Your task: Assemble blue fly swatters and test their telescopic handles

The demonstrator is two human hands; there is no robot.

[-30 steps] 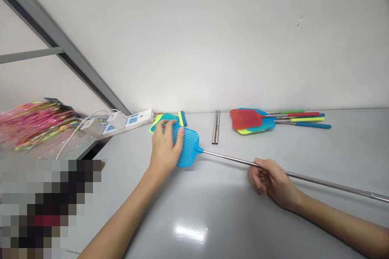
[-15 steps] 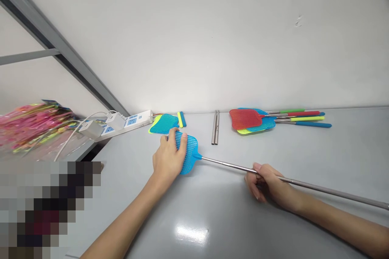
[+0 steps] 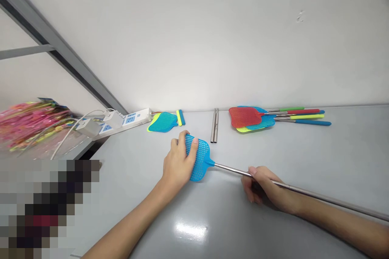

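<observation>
A blue fly swatter [image 3: 201, 166] with a perforated head and a long, extended metal rod is held between both hands above the table. My left hand [image 3: 180, 160] is closed round the left side of the head, thumb on top. Farther right, my right hand [image 3: 267, 186] grips the metal rod, with the thumb laid along it. The rod runs on past the right wrist and out of the picture, so its far end is hidden from view.
Several fly swatters [image 3: 245, 118] lie stacked at the back right. Metal tubes [image 3: 214, 126] lie nearer the middle. Loose swatter heads [image 3: 164, 122] and coloured grips [image 3: 180, 117] rest by a power strip [image 3: 130, 119]. Plastic-wrapped bundles [image 3: 36, 123] sit at the far left, on the grey table [image 3: 127, 170].
My left hand and the swatter head have moved right and slightly down, closer to my right hand. Less rod shows between the two hands.
</observation>
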